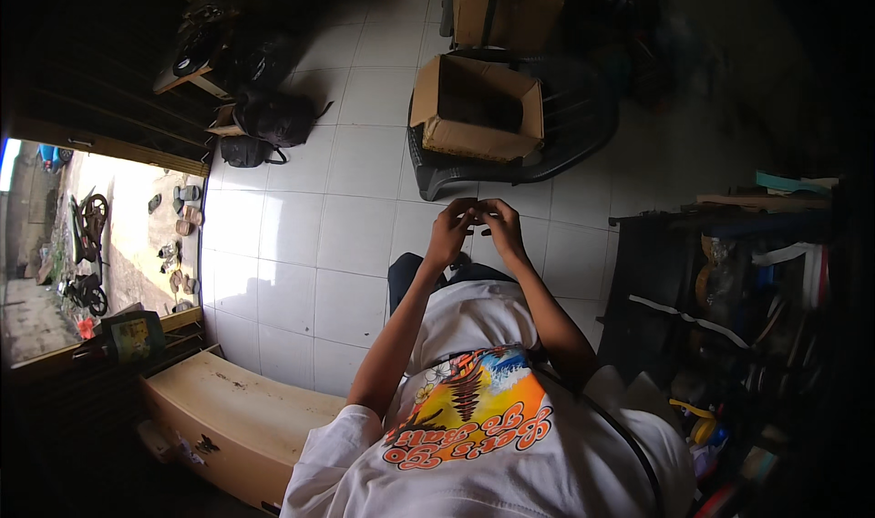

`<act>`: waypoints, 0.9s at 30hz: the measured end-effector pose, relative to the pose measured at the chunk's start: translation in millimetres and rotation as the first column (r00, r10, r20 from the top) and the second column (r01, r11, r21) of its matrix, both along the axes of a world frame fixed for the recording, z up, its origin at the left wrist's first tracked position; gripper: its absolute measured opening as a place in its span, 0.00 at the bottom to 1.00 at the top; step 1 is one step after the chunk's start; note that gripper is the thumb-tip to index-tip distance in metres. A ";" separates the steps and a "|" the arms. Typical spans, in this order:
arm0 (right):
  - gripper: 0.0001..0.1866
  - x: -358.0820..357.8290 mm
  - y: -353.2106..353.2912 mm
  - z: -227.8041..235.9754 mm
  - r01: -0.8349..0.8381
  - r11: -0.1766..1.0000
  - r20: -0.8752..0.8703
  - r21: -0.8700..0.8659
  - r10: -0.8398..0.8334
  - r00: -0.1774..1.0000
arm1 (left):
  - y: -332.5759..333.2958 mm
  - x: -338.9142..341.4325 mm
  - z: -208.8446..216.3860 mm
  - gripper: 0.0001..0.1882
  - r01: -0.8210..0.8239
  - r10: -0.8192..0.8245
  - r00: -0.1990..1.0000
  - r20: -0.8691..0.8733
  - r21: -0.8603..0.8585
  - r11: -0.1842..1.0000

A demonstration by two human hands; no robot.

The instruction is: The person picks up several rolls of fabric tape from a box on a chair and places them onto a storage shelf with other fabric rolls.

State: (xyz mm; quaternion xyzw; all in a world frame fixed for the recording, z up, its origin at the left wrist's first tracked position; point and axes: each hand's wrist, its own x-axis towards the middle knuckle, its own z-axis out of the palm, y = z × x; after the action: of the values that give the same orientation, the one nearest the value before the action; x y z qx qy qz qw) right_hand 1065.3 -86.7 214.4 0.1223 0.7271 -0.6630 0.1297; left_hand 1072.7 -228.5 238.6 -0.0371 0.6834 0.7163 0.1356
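My left hand (452,227) and my right hand (500,223) are raised in front of my body, fingertips meeting. Both have curled fingers pressed together in a pinch. Whatever sits between the fingertips, if anything, is too small and dark to make out. Just beyond my hands, an open cardboard box (478,141) rests on a dark plastic chair (579,149). Neither hand touches the box or the chair. Shadow hides the inside of the box.
Another cardboard box (510,12) stands behind the chair. Dark bags (273,119) lie on the white tiled floor (360,222). A tan cabinet (237,418) is at lower left, beside an open doorway with shoes (187,212) outside. Cluttered shelves (729,272) line the right.
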 end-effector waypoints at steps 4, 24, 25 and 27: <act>0.12 -78.4 -24.6 -16.9 -0.037 0.995 0.099 0.092 0.028 0.995 | -21.9 -76.5 -49.6 0.15 -0.030 0.028 0.998 0.050 0.042 0.999; 0.25 -352.8 52.9 -169.9 0.447 0.858 0.199 0.252 -0.498 0.844 | 17.0 -403.0 -363.7 0.15 0.265 -0.329 0.934 -0.141 -0.347 0.900; 0.27 -349.8 72.3 -200.8 0.490 0.857 0.217 0.157 -0.514 0.830 | 37.2 -404.5 -381.1 0.16 0.300 -0.353 0.928 -0.118 -0.324 0.897; 0.34 -369.1 87.8 -240.8 0.648 0.761 0.365 -0.038 -0.593 0.718 | 65.1 -422.5 -399.7 0.17 0.341 -0.353 0.936 -0.011 -0.235 0.910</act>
State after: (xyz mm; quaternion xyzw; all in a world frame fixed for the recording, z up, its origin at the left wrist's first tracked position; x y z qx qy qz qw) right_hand 696.2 1.2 -26.4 0.4579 0.5542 -0.6945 0.0288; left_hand 650.2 -163.3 -161.0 0.0884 0.7605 0.5980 0.2373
